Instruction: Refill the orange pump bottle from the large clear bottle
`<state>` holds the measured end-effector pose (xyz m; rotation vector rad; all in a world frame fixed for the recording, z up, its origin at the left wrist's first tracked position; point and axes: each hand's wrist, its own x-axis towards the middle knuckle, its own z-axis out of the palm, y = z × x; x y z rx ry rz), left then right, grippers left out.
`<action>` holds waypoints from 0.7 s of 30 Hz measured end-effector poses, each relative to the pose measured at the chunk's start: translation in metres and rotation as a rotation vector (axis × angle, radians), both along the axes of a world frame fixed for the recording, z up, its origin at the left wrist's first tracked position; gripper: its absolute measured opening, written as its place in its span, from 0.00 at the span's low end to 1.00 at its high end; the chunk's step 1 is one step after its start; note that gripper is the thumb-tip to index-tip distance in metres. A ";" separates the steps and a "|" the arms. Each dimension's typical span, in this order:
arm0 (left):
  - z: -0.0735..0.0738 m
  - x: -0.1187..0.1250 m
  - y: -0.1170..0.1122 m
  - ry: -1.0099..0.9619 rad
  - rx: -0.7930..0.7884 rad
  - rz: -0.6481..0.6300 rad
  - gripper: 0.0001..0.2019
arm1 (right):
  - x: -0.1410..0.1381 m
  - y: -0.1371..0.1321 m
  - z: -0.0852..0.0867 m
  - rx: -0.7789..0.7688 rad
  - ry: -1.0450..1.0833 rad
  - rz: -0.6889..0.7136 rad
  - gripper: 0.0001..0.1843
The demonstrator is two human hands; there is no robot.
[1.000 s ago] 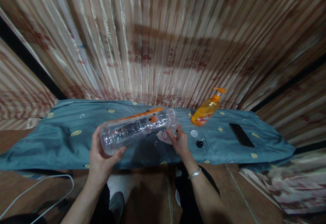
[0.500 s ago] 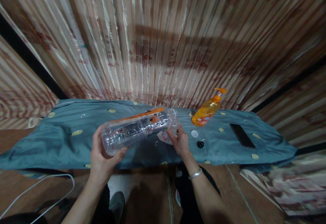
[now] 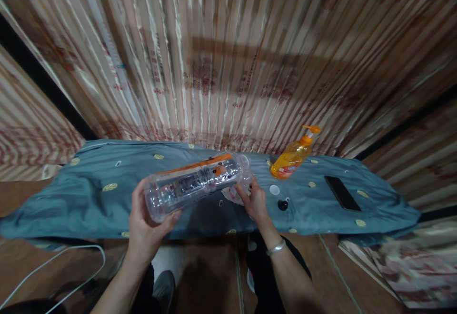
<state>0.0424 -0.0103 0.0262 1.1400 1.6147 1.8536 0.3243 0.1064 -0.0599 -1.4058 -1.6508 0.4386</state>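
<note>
A large clear plastic bottle [image 3: 193,185] with an orange-edged label lies tilted across both my hands, above the teal cloth. My left hand [image 3: 146,218] is wrapped round its base, thumb along the near side. At the narrower right end, the fingers of my right hand [image 3: 254,200] close on the bottle near its neck; their exact contact is partly hidden. Just below them shows a crumpled white and pink piece [image 3: 233,195], its kind unclear. To the right of that hand lie a white disc [image 3: 274,189] and a small black round object [image 3: 283,205].
An orange pump bottle [image 3: 291,159] stands on the teal cloth [image 3: 200,226] near the back. Further right lies a dark phone [image 3: 342,193]. Patterned curtains [image 3: 214,66] rise directly behind. A white cable [image 3: 64,252] loops at lower left.
The whole view has shifted slightly. Both hands keep their hold on the plastic bottle, and its position between them looks almost the same.
</note>
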 end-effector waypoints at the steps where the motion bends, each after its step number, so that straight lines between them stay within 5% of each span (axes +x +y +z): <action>1: -0.001 -0.001 -0.001 0.008 -0.004 -0.001 0.50 | 0.000 0.000 0.000 0.000 -0.003 -0.003 0.31; 10: -0.020 -0.016 -0.004 0.064 -0.029 -0.072 0.52 | 0.000 -0.002 -0.001 0.000 0.010 -0.009 0.28; 21: -0.012 0.009 -0.012 0.077 -0.023 0.021 0.48 | 0.001 -0.004 -0.006 0.010 0.051 -0.009 0.25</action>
